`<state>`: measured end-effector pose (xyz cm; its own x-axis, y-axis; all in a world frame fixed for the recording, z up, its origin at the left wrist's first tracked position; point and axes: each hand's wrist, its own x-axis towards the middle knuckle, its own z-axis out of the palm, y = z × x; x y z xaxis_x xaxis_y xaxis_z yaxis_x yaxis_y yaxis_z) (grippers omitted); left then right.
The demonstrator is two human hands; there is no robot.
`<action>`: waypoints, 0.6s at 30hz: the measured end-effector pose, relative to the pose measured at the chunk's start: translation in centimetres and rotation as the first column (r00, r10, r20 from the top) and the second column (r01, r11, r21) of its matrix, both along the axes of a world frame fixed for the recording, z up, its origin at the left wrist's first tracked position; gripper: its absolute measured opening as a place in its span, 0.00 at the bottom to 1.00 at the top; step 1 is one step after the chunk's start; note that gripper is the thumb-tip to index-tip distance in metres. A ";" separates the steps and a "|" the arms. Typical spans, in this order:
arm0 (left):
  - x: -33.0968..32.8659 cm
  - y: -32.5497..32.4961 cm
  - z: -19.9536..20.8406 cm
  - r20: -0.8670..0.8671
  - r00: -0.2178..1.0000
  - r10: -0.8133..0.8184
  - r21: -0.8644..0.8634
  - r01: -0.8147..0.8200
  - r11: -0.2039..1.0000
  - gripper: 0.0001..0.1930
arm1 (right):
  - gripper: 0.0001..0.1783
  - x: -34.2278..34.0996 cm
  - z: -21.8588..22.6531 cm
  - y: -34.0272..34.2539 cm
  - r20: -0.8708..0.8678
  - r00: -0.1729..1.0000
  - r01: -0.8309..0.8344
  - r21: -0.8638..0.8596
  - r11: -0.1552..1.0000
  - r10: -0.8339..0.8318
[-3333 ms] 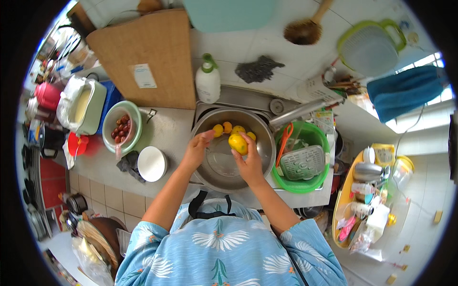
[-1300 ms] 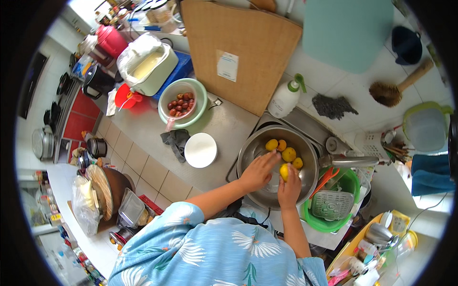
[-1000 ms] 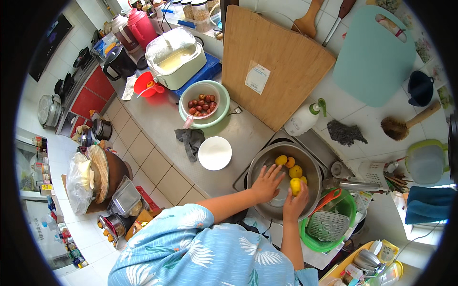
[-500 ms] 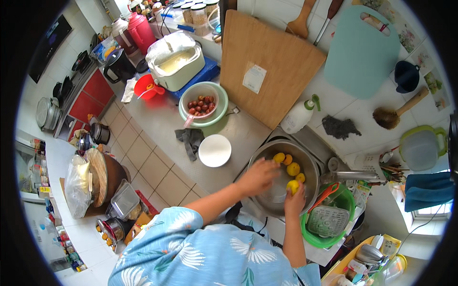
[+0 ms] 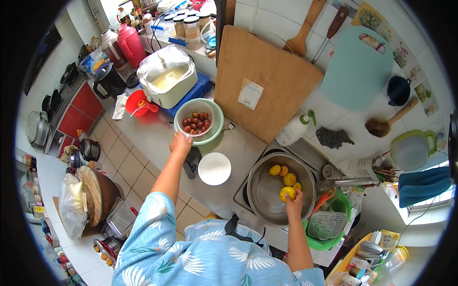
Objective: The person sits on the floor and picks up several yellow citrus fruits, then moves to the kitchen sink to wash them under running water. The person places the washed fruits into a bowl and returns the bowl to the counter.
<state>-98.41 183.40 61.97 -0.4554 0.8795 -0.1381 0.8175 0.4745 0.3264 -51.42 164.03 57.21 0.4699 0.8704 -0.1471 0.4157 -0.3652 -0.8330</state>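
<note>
My left hand (image 5: pixel 180 142) is closed on the handle of a pale plastic strainer (image 5: pixel 180 119) at the left of the counter. Small round dark red fruits (image 5: pixel 196 125) lie in the strainer, which sits inside a light green bowl (image 5: pixel 217 129). Over the metal basin (image 5: pixel 309 168), my right hand (image 5: pixel 295 202) grips a round yellow fruit (image 5: pixel 287 194). Several more yellow fruits (image 5: pixel 289 179) rest inside the basin, toward its far right side. Between my hands, nearer the left one, stands a white bowl (image 5: pixel 214 168).
A dark grey cloth (image 5: pixel 192 162) lies beside the white bowl. Right of the basin are the faucet (image 5: pixel 353 181) and a green tub (image 5: pixel 324 245) with a grey draining basket. Farther back stand a wooden board (image 5: pixel 267 81), a soap bottle (image 5: pixel 290 131) and a red bowl (image 5: pixel 138 106).
My left hand has left the basin and moved left to the strainer, taking its handle. My right hand stays at the basin with the yellow fruit.
</note>
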 end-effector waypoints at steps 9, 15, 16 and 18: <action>-5.0 -1.8 -3.5 0.012 0.976 -0.217 0.289 0.205 0.935 0.18 | 0.24 -9.4 4.7 11.2 -0.428 0.903 -0.028 0.045 0.999 0.045; -6.8 -5.7 1.2 0.182 0.963 -0.197 0.420 0.105 0.902 0.18 | 0.25 -20.2 4.1 21.0 -0.341 0.836 -0.348 0.276 0.896 0.430; -7.0 -6.4 2.7 0.188 0.964 -0.189 0.419 0.095 0.903 0.18 | 0.27 -21.7 3.4 22.4 -0.317 0.840 -0.370 0.260 0.892 0.441; -8.4 -8.5 5.9 0.171 0.971 -0.169 0.402 0.088 0.911 0.18 | 0.29 -25.1 3.2 24.5 -0.145 0.873 -0.436 0.200 0.877 0.467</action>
